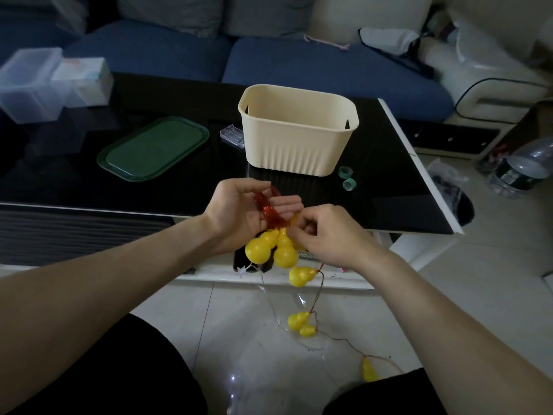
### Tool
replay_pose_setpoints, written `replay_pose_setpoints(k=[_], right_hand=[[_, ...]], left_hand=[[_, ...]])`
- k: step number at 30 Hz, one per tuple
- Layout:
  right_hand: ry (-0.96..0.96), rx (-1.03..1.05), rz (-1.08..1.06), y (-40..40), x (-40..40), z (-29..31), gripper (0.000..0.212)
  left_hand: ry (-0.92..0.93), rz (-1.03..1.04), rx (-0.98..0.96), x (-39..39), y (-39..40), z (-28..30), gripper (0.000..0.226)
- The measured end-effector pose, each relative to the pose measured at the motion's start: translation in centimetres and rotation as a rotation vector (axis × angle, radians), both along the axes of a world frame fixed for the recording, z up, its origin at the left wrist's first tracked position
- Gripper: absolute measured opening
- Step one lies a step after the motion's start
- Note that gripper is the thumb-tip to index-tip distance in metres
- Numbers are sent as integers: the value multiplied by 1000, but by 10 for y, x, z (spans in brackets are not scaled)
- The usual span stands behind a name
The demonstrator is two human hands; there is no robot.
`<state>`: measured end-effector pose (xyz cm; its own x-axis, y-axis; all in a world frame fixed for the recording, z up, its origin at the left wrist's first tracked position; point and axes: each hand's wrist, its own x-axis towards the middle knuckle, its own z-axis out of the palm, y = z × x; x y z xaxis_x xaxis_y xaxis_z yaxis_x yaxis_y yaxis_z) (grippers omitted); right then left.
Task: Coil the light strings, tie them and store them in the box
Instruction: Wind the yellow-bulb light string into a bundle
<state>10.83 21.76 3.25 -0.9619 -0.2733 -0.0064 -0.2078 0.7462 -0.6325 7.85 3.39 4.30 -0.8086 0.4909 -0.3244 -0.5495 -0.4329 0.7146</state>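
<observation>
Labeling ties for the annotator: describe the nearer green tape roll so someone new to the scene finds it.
Start at the cream ribbed basket on the black glass table. Just off its front right corner lie two small green tape rolls; the nearer green tape roll is the one closer to the person. Unlike the farther roll, it sits nearer the table's front edge and farther from the basket.

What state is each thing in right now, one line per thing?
Left hand: palm up, red wire coil looped over it.
Right hand: pinching the wire beside the coil.
Light string: partly coiled; yellow gourd bulbs trailing to the floor.
Cream box: upright, lid off; inside not visible.
Green lid: lying flat on the table.
Green tape rolls: unused beside the box.
</observation>
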Motion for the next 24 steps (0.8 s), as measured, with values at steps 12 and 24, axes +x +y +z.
replay_pose_setpoints(k=[12,24], right_hand=[[-76,191,142,-5,10,9,17],[-265,78,56,9,4,11,40]], left_hand=[[218,-66,-534,9,22,-24,32],[476,-468,-813,23,15,-17,49]])
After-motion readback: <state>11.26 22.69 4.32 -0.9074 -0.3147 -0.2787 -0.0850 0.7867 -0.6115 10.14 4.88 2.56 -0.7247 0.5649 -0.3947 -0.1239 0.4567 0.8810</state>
